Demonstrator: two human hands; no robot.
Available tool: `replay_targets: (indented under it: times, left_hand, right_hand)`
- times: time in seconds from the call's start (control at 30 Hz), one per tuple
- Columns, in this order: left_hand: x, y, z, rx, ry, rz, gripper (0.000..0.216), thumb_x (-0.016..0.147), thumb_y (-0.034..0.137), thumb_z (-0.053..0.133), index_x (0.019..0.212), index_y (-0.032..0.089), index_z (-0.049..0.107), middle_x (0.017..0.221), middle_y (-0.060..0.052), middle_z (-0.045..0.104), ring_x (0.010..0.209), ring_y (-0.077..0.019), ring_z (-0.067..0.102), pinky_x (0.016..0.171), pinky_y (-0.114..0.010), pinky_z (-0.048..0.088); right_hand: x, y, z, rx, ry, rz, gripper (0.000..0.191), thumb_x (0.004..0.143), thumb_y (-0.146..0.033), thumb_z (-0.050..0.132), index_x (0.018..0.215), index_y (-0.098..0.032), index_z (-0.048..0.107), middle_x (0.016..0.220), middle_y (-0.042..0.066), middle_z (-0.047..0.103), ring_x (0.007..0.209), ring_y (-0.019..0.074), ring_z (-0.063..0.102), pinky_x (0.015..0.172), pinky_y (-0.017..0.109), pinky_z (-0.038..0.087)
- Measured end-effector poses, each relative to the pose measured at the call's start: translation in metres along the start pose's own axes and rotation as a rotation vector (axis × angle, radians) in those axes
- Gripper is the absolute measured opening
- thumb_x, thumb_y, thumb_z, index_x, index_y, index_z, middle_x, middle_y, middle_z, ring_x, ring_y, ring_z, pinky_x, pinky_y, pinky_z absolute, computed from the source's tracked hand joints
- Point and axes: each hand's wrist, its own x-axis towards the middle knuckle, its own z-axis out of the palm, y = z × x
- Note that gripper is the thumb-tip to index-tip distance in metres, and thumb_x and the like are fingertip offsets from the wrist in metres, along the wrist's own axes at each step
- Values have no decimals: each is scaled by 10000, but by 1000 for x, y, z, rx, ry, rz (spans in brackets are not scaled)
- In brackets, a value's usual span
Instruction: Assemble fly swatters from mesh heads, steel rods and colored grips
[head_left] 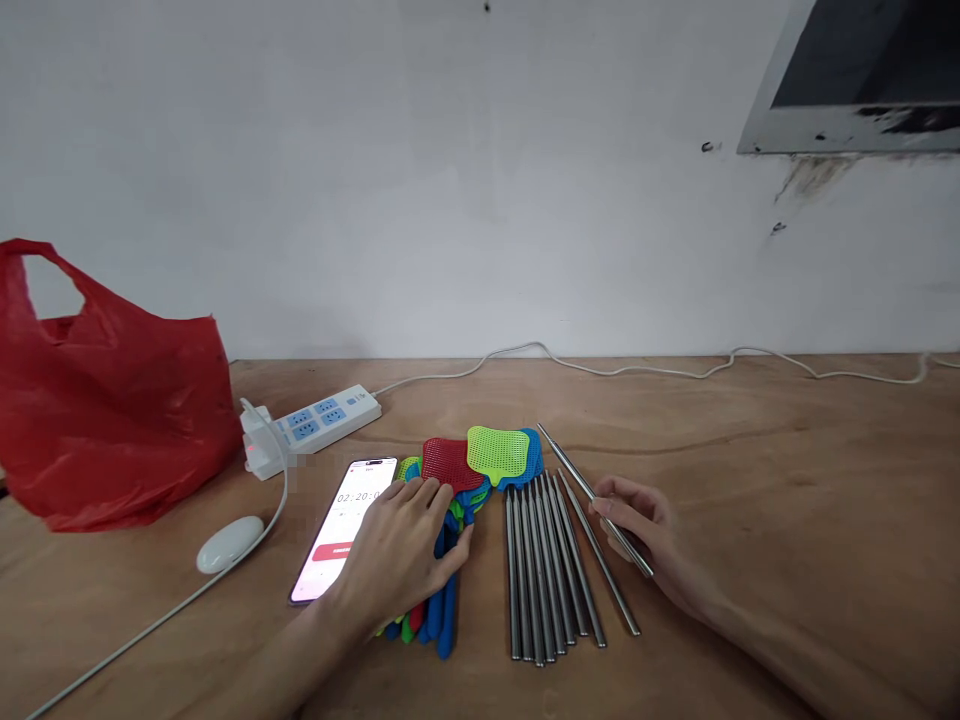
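Observation:
My left hand (pixel 401 550) lies on a pile of coloured plastic fly swatters (pixel 480 462), its fingers curled round the blue and green handles. My right hand (pixel 637 525) pinches one thin metal rod (pixel 577 475) that slants up and to the left off the table. Several more metal rods (pixel 544 560) lie side by side between my hands. The swatter heads, red, yellow-green and blue, fan out just beyond my left fingers.
A phone (pixel 341 525) with a lit timer screen lies left of my left hand. Farther left are a white mouse-shaped charger (pixel 229 542), a white power strip (pixel 315 418) with its cable, and a red plastic bag (pixel 105 400). The wooden table (pixel 787 470) meets a white wall.

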Motion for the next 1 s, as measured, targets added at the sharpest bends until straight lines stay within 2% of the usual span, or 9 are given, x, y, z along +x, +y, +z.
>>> replay_targets:
  times: [0.33,0.57,0.7,0.83,1.0]
  left_hand:
    - [-1,1,0,13,7,17,194,929,330,539,838,169,597,783,-71,664,740,-291,662,685,-427,519]
    - [0,-1,3,-35,-31,-5,154,912,322,565,866,175,563,807,-76,675,762,-294,670,694,-423,526]
    - [-2,1,1,-70,25,-9,172,921,352,545,862,194,508,734,-62,659,697,-283,657,639,-395,509]
    - [-6,7,-2,-136,123,31,112,946,307,487,894,217,446,602,2,585,571,-242,595,538,-329,438]
    - [-14,15,1,-425,161,24,182,947,258,521,856,254,364,544,105,404,403,-126,401,433,-229,284]
  right_hand:
    - [1,2,-1,19,-34,2,418,649,-541,859,667,-185,640,590,-54,479,554,93,366,515,224,302]
    - [2,5,-1,6,-36,-5,408,656,-535,858,674,-183,653,600,-46,509,579,103,412,533,219,321]
    - [1,2,2,52,-24,37,422,623,-538,876,653,-180,654,591,-41,524,562,99,421,515,214,327]
    - [-1,-2,3,109,-1,87,420,599,-528,895,658,-173,678,592,-34,538,531,83,407,473,198,307]
    - [2,-2,-1,168,-22,108,381,645,-484,888,671,-174,669,613,-19,585,520,71,414,440,177,297]
